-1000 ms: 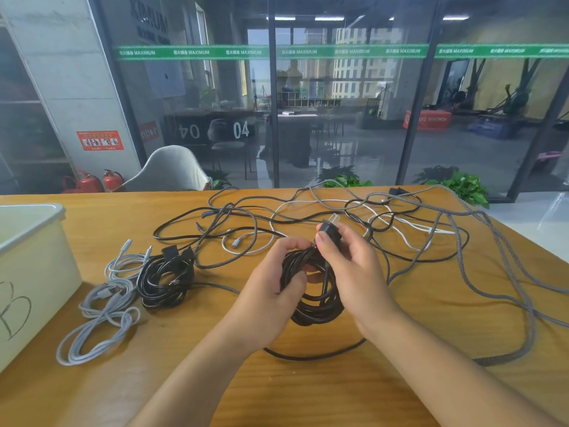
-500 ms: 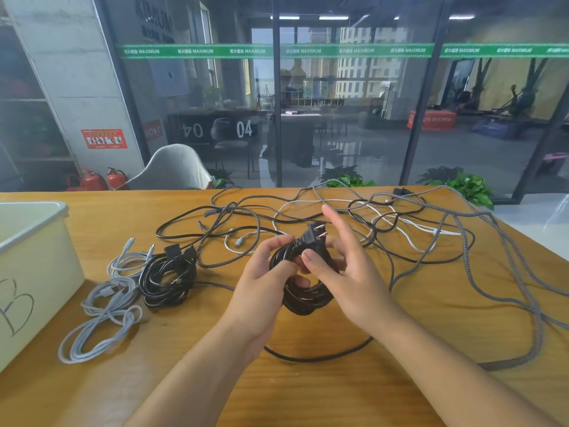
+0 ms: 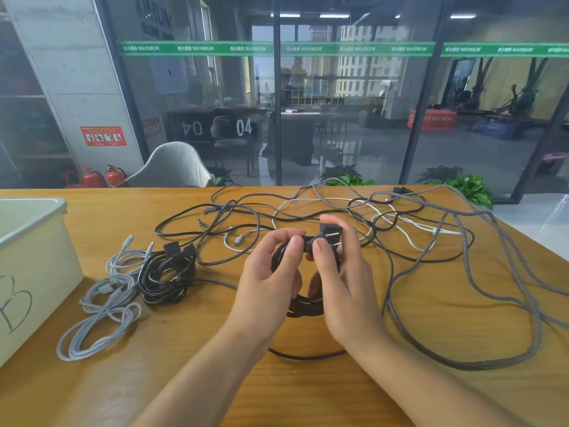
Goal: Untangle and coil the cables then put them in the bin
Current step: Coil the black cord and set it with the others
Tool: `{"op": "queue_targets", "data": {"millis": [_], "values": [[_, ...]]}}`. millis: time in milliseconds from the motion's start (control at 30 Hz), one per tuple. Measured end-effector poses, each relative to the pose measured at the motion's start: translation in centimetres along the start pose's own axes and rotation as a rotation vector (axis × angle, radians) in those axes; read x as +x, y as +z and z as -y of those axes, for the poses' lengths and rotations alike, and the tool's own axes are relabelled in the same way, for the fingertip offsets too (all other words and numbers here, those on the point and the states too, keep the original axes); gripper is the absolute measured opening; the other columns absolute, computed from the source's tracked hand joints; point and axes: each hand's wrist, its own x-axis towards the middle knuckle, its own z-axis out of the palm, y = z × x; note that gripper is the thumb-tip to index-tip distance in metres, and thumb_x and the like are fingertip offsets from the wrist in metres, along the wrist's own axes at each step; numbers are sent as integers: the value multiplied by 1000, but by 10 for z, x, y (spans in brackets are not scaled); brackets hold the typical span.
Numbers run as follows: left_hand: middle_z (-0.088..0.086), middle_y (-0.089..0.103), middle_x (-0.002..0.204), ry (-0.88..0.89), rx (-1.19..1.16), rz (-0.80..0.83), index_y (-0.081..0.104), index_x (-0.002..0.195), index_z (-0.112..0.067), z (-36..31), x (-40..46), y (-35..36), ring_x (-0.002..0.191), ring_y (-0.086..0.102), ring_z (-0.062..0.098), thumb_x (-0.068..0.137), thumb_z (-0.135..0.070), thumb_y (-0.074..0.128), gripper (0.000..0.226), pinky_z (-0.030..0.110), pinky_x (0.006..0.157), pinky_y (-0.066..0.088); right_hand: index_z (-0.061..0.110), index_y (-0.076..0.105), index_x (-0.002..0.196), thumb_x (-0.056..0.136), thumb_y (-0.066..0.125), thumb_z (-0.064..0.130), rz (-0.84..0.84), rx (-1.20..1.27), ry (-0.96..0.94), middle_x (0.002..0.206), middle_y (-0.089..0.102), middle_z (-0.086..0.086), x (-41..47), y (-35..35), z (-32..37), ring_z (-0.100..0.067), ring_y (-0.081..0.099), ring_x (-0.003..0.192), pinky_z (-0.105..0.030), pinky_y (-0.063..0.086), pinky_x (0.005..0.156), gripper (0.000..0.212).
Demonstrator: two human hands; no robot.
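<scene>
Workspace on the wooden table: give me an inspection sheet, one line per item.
Surface: wooden table, level.
Job's things: black coil in hand; finished black coil and grey coil beside white bin.
Clutter: nothing seen.
Grip: left hand and right hand both hold the black coil; right pinches its plug.
Cables: loose tangle of black, white and braided leads.
Surroundings: glass wall, white chair.

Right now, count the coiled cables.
3. A grey coil lies beside the bin. A black coil sits right of it. Another black coil is held in both hands. More may be hidden inside the bin.
</scene>
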Motion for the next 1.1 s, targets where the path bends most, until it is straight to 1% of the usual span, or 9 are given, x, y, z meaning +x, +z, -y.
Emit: {"op": "queue_targets", "data": {"millis": [100, 267, 433, 533, 633, 733, 833, 1000, 1100], "values": [[-12, 55, 64, 19, -49, 26, 67, 119, -13, -6, -4, 7, 52, 38, 11, 106, -23, 51, 23, 21, 50, 36, 28, 54, 120, 103, 37, 51, -41, 58, -27, 87, 67, 3, 1, 0, 4, -12, 59, 64, -31, 45, 63, 33], [-11, 49, 59, -12, -95, 40, 66, 119, -12, -11, -5, 7, 51, 33, 11, 107, -22, 49, 23, 22, 49, 31, 27, 56, 114, 106, 38, 43, -11, 115, -22, 81, 63, 6, 3, 0, 5, -8, 56, 62, -28, 45, 52, 26], [-2, 54, 65, -70, 29, 12, 72, 110, -20, -8, -5, 4, 55, 49, 20, 106, -39, 50, 29, 31, 57, 44, 39, 53, 128, 102, 34, 56, 71, 52, 60, 75, 67, 7, 4, -1, 1, -8, 61, 62, -28, 48, 61, 36], [-6, 56, 61, 1, 147, -27, 73, 104, -20, -3, -6, 6, 49, 48, 17, 106, -38, 50, 30, 29, 49, 42, 40, 53, 130, 100, 29, 65, 41, -16, 37, 81, 68, 10, 0, 3, 0, -15, 68, 80, -36, 54, 70, 45], [3, 62, 66, 75, 161, -46, 74, 99, -17, -5, -7, 8, 48, 48, 15, 104, -34, 53, 27, 25, 43, 40, 35, 55, 119, 102, 33, 60, 0, 4, -5, 77, 65, 3, -1, 6, 4, -21, 66, 72, -47, 55, 63, 38], [-3, 56, 57, 53, 48, -43, 70, 100, -4, -8, -9, 11, 45, 47, 9, 105, -24, 54, 26, 22, 42, 40, 26, 54, 110, 102, 36, 57, -34, 98, 9, 75, 59, -5, -1, 9, 6, -35, 58, 66, -57, 51, 53, 36], [-2, 49, 54, 47, 76, -38, 70, 99, -8, -7, -8, 9, 43, 40, 16, 105, -28, 56, 26, 29, 45, 36, 21, 55, 103, 100, 39, 57, -54, 186, 65, 76, 52, -18, 1, 11, 7, -46, 50, 64, -50, 47, 51, 40], [-1, 45, 53, 9, 35, -56, 70, 97, -10, -5, -6, 8, 43, 36, 17, 104, -29, 59, 23, 29, 45, 33, 24, 57, 95, 97, 40, 61, -29, 208, 132, 78, 56, -15, 4, 12, 7, -46, 54, 68, -38, 44, 57, 40], [-2, 45, 52, -5, 24, -53, 69, 96, -8, -2, -6, 7, 42, 36, 16, 104, -29, 59, 24, 29, 46, 32, 27, 57, 90, 96, 42, 60, -17, 216, 152, 76, 54, -17, 4, 12, 8, -47, 53, 67, -44, 45, 52, 37]]}}
